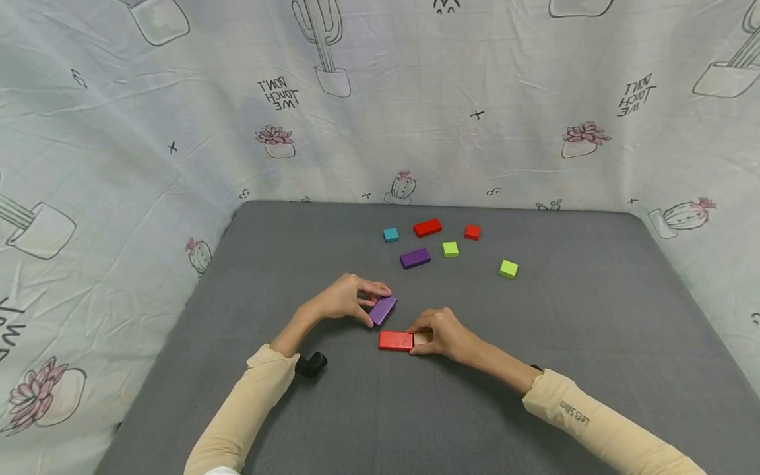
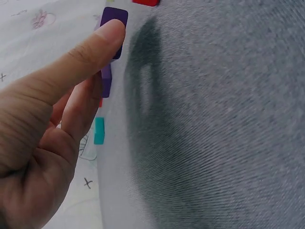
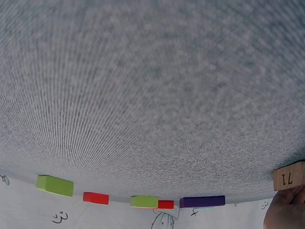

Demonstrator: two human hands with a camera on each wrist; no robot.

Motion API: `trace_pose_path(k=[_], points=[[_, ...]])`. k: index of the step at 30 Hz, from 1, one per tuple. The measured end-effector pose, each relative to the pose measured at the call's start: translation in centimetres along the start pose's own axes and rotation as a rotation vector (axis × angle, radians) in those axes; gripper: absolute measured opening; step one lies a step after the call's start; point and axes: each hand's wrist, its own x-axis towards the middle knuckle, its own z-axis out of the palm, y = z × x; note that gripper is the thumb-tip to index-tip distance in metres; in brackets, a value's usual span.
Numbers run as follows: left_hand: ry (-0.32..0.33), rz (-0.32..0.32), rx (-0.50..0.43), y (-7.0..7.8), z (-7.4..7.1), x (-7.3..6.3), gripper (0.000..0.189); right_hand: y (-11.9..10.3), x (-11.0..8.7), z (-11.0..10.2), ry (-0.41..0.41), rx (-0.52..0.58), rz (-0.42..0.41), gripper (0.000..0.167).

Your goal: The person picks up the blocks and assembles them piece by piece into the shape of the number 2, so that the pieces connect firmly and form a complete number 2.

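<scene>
My left hand [image 1: 349,298] pinches a purple block [image 1: 383,310] between thumb and fingers. In the left wrist view the thumb lies across one end of this purple block [image 2: 114,16], above its shadow on the cloth. Just to the right, my right hand [image 1: 449,336] grips a plain wooden block [image 1: 423,338], partly covered by the fingers. The right wrist view shows the number 71 on the wooden block [image 3: 289,177]. A long red block [image 1: 395,340] lies on the grey table, end to end with the wooden one, right at my right fingertips.
Toward the back of the grey table [image 1: 309,244] lie a teal block [image 1: 390,235], a long red block [image 1: 427,227], a small red block [image 1: 472,232], a purple block [image 1: 415,258] and two lime-green blocks [image 1: 450,249]. A printed white cloth [image 1: 368,132] hangs behind.
</scene>
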Motion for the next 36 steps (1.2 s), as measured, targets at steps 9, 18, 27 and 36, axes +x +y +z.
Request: trace_pose_path(k=[9, 18, 27, 36], points=[[-0.075, 0.029, 0.143, -0.27, 0.48, -0.01, 0.063, 0.03, -0.05, 0.24, 0.030, -0.010, -0.049, 0.026], [-0.104, 0.042, 0.157, -0.19, 0.37, -0.10, 0.054, -0.13, -0.01, 0.11, 0.010, -0.008, -0.006, 0.027], [-0.049, 0.069, 0.185, -0.25, 0.48, -0.12, 0.042, -0.04, -0.01, 0.19, 0.019, -0.014, -0.023, 0.026], [-0.072, 0.098, 0.253, -0.28, 0.68, -0.02, 0.044, -0.02, -0.01, 0.14, 0.034, -0.011, -0.043, 0.025]])
